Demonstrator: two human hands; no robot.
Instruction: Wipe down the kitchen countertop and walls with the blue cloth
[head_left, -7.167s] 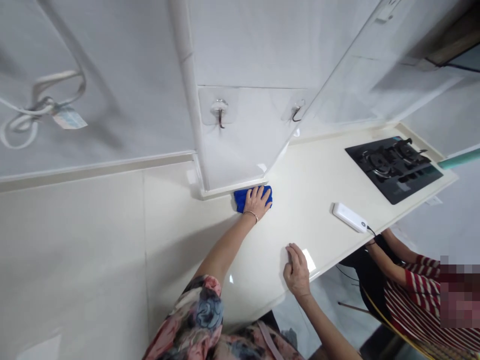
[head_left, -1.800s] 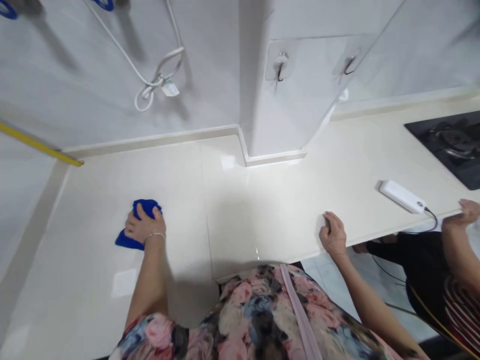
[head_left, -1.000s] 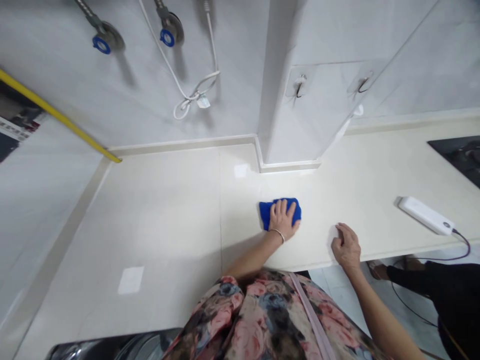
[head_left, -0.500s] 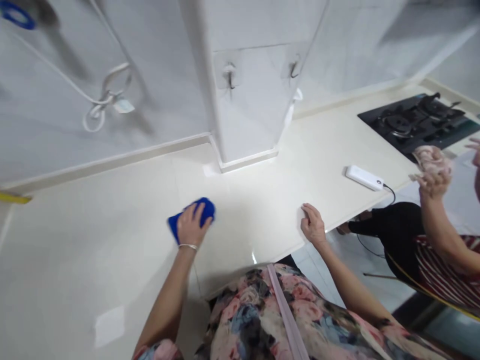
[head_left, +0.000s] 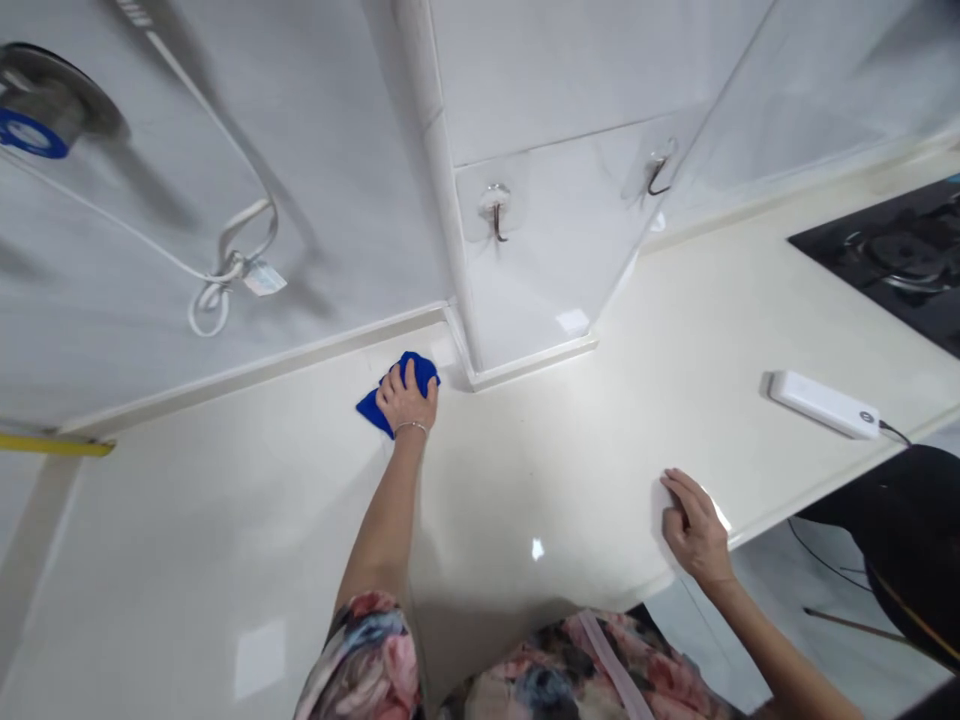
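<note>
A blue cloth (head_left: pixel 371 408) lies bunched on the cream countertop (head_left: pixel 225 520), close to the corner where the wall meets the pillar. My left hand (head_left: pixel 409 395) presses down on it from above, fingers curled over the fabric; part of the cloth is hidden beneath the palm. Over at the front edge of the counter, my right hand (head_left: pixel 697 530) rests on the surface with its fingers extended and nothing in it.
A white box-shaped device (head_left: pixel 825 403) with a black cord lies on the right of the counter, near a black gas hob (head_left: pixel 900 260). Hooks (head_left: pixel 497 215) stick to the tiled pillar (head_left: pixel 540 290). A white looped cord (head_left: pixel 214 290) hangs on the left wall. A dark-clothed person (head_left: pixel 900 530) is at right.
My left hand has pushed the blue cloth away from me, up to the wall corner. The view has shifted, and the other person's hand with a pinkish cloth has left it.
</note>
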